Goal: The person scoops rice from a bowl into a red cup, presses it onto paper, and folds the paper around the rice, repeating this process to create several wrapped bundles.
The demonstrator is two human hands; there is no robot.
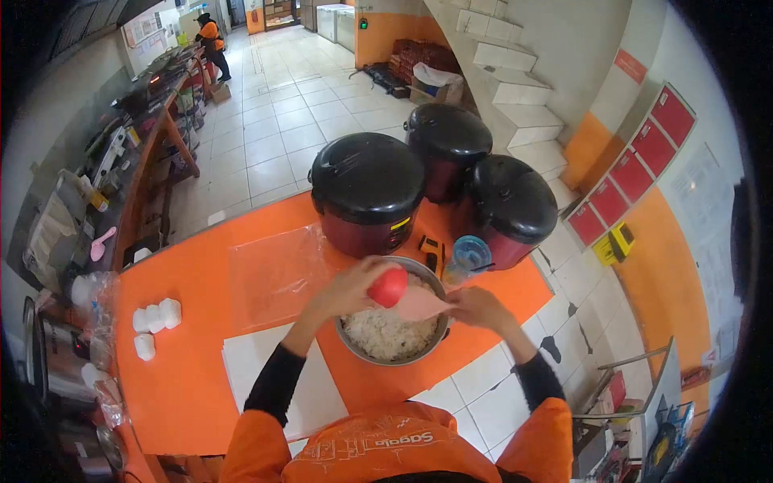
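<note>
A metal pot (392,360) full of white rice (386,332) stands on the orange table. My left hand (354,288) is wrapped round a small red bowl (388,287) above the pot's left part. From the right, my right hand (475,307) grips the handle of a pink rice paddle (422,303), whose blade is over the rice, close beside the red bowl. White paper sheets (278,378) lie left of the pot, and a clear plastic sheet (278,274) lies behind them. Several white rice lumps (157,315) sit at the table's left side.
Three black-lidded cookers (366,181) stand at the table's back. A yellow-black device (432,251) and a blue-rimmed clear container (469,256) are behind the pot. Another person (212,44) stands far back left, by a long cluttered counter (149,133).
</note>
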